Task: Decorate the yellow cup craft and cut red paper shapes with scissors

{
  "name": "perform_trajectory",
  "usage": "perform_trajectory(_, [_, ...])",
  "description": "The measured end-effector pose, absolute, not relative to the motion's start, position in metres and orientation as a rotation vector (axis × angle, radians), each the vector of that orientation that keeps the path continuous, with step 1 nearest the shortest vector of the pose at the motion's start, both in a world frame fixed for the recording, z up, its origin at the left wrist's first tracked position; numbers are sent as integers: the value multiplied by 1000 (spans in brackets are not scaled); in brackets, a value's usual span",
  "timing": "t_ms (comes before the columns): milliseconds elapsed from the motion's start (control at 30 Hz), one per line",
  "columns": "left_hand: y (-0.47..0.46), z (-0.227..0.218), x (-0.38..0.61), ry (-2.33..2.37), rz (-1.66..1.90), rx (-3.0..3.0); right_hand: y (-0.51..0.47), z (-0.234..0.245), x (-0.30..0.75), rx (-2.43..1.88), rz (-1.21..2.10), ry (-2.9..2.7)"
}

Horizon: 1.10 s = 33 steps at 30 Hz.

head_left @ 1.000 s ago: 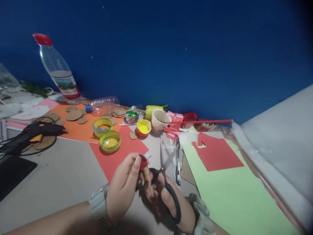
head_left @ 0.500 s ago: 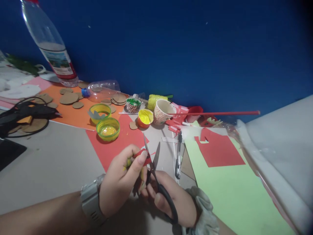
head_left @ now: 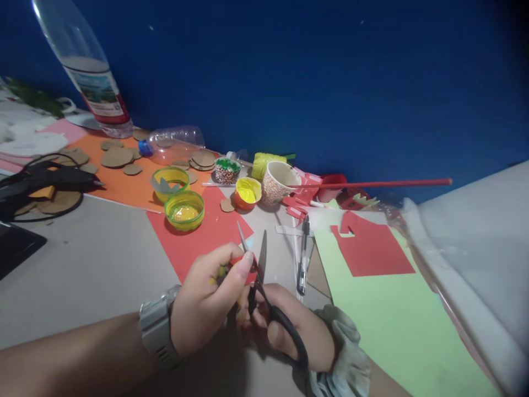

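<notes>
My left hand [head_left: 206,300] pinches a small red paper piece [head_left: 243,264] between thumb and fingers. A grey watch [head_left: 159,325] sits on that wrist. My right hand [head_left: 295,328] grips black-handled scissors [head_left: 264,292], fingers through the loops. The blades are parted and straddle the red piece. Both hands hover low over the grey table, just in front of a red paper sheet [head_left: 198,237].
Two green lids with yellow paint [head_left: 184,209], small paint cups [head_left: 247,193], a paper cup [head_left: 279,182] and a red stick [head_left: 372,184] lie behind. A light green sheet [head_left: 392,325] bearing red paper [head_left: 372,251] is right, a pen [head_left: 303,253] beside it. Glue gun [head_left: 45,179], bottles and cardboard discs are left.
The scissors went from lying back over my right hand to pointing up with blades parted around the red piece. The view shifted slightly; both hands stayed close together.
</notes>
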<state>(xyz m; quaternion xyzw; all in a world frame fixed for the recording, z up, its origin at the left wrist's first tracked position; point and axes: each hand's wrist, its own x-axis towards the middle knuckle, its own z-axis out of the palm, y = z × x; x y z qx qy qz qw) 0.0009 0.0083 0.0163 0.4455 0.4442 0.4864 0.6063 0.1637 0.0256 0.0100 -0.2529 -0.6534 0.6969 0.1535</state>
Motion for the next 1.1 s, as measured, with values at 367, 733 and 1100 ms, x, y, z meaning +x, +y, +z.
perform_trajectory(367, [8, 15, -2, 1051, 1134, 1084, 25, 15, 161, -703, 1965, -1841])
perform_trajectory(733, [7, 17, -2, 1076, 1142, 1142, 27, 20, 161, -699, 1978, -1814])
perform_trajectory(1100, [5, 18, -1, 1071, 1151, 1132, 29, 18, 164, -664, 1970, -1866])
